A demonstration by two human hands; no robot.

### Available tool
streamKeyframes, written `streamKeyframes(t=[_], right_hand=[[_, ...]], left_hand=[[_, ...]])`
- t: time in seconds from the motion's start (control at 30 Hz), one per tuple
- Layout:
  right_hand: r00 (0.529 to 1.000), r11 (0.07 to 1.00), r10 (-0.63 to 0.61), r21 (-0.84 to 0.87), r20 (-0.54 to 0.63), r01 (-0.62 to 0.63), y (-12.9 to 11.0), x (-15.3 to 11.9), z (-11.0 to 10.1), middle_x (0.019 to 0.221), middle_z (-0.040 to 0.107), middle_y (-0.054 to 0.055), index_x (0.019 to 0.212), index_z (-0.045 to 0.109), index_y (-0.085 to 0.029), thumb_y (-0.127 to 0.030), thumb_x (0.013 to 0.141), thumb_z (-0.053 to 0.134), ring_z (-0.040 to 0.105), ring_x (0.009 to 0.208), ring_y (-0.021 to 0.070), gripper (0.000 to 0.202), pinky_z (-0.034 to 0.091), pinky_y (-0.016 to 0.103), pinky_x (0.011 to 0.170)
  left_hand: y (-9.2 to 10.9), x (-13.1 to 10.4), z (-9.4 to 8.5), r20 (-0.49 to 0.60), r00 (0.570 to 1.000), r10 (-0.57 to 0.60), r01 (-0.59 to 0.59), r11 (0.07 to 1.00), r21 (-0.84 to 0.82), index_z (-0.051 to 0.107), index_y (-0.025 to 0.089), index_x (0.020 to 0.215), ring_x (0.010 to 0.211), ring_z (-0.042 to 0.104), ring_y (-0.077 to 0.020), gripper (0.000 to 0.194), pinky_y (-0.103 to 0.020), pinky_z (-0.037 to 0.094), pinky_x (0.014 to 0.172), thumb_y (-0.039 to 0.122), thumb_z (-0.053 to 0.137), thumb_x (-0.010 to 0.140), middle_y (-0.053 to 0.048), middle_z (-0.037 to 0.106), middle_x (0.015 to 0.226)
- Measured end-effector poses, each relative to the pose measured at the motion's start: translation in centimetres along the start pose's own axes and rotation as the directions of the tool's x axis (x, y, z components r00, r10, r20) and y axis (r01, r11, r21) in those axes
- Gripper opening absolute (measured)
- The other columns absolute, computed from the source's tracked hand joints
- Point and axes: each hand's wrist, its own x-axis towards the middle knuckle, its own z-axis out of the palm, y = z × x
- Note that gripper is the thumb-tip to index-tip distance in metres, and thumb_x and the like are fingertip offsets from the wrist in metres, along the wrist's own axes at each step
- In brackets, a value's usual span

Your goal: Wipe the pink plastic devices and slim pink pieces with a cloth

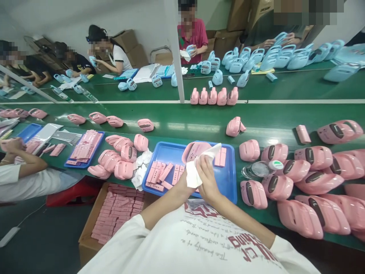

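My right hand (206, 179) is closed on a white cloth (194, 176), which lies over a pink housing (196, 150). The housing is above a blue tray (231, 179). Low on the left side of the housing is my left hand (184, 187), its fingers mostly hidden by the cloth and the housing. Small pink parts (154, 172) lie in the tray's left half, and two more pink pieces (220, 156) lie near its back right.
Many pink housings (276, 187) crowd the right side, beside a clear bottle (256, 169). More housings (123, 169) and crumpled white cloths (139, 171) stand left. A box of pink parts (121, 209) is below left. Other people work across the green belt (176, 114) and at left.
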Motion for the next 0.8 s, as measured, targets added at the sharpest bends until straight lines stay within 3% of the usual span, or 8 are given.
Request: streamKeyframes(t=[0.1,0.27,0.33,0.4,0.47,0.5,0.6,0.8], right_hand=[[1.0,0.999,0.008,0.051,0.006,-0.009,1.2,-0.4,0.1,0.154,0.021,0.004,0.149,0.01,-0.033,-0.024,0.094,0.031,0.018,0.142,0.0252,0.06,0.024,0.052,0.113],[0.917,0.898,0.394,0.24,-0.064,-0.369,0.9,-0.3,0.2,0.152,0.026,0.007,0.147,0.022,-0.023,-0.041,0.094,0.028,0.011,0.144,0.023,0.057,0.016,0.051,0.116],[0.829,0.762,0.559,0.409,-0.025,-0.502,0.2,-0.8,1.0,0.141,0.043,0.011,0.14,0.036,-0.02,-0.051,0.089,0.037,0.026,0.139,0.0239,0.06,0.022,0.048,0.114],[0.696,0.555,0.716,0.559,0.055,-0.616,0.0,-1.0,1.8,0.116,0.061,0.013,0.125,0.052,-0.017,-0.059,0.083,0.041,0.048,0.122,0.0256,0.06,0.037,0.046,0.105],[0.581,0.393,0.807,0.634,0.111,-0.667,0.6,-0.6,2.2,0.092,0.067,0.011,0.108,0.061,-0.016,-0.064,0.083,0.033,0.06,0.098,0.0242,0.06,0.049,0.042,0.089],[0.553,0.358,0.825,0.647,0.12,-0.674,1.1,-0.2,2.3,0.084,0.067,0.009,0.102,0.062,-0.016,-0.065,0.084,0.027,0.062,0.09,0.0231,0.063,0.051,0.04,0.082],[0.519,0.315,0.845,0.661,0.131,-0.681,2.6,0.7,1.9,0.074,0.065,0.006,0.09,0.063,-0.017,-0.068,0.082,0.025,0.061,0.076,0.0199,0.065,0.052,0.034,0.07],[0.498,0.366,0.859,0.537,0.118,-0.76,5.3,0.2,-2.1,0.064,0.061,0.005,0.069,0.06,-0.016,-0.061,0.066,0.058,0.057,0.067,0.021,0.045,0.047,0.033,0.063]], left_hand=[[0.0,-0.2,-0.6,0.001,0.993,-0.116,0.115,0.988,-0.108,0.067,0.019,0.096,0.091,0.065,-0.0223,0.037,-0.038,0.055,0.085,0.05,0.062,0.077,-0.006,0.07,0.094],[0.0,-0.4,-0.6,-0.019,0.97,-0.243,0.225,0.921,-0.317,0.067,0.016,0.094,0.081,0.065,-0.0137,0.029,-0.025,0.054,0.081,0.032,0.073,0.07,-0.003,0.07,0.091],[-0.1,-0.3,-0.6,-0.035,0.983,-0.179,0.163,0.945,-0.283,0.066,0.015,0.094,0.091,0.065,-0.0171,0.03,-0.029,0.052,0.086,0.031,0.074,0.07,-0.005,0.07,0.097],[-0.3,-0.1,-0.6,-0.062,0.994,-0.086,0.071,0.976,-0.206,0.065,0.015,0.098,0.099,0.064,-0.0206,0.035,-0.033,0.049,0.091,0.029,0.075,0.067,-0.007,0.07,0.102],[-0.8,-0.1,-0.6,-0.068,0.998,-0.002,-0.006,0.994,-0.108,0.063,0.016,0.102,0.104,0.063,-0.0216,0.044,-0.036,0.047,0.095,0.024,0.078,0.062,-0.007,0.07,0.106],[-1.2,-0.1,-0.5,-0.068,0.997,0.024,-0.028,0.998,-0.064,0.063,0.017,0.104,0.105,0.062,-0.0215,0.047,-0.036,0.046,0.096,0.021,0.079,0.06,-0.006,0.07,0.106],[-2.3,0.2,-0.5,-0.058,0.997,0.045,-0.045,0.999,0.007,0.062,0.018,0.105,0.106,0.062,-0.0211,0.051,-0.036,0.045,0.098,0.018,0.08,0.057,-0.006,0.07,0.105],[-1.8,2.1,-2.5,0.018,0.994,0.109,-0.11,0.975,0.195,0.055,0.02,0.113,0.111,0.059,-0.0245,0.07,-0.041,0.046,0.097,0.018,0.084,0.05,-0.007,0.066,0.116]])
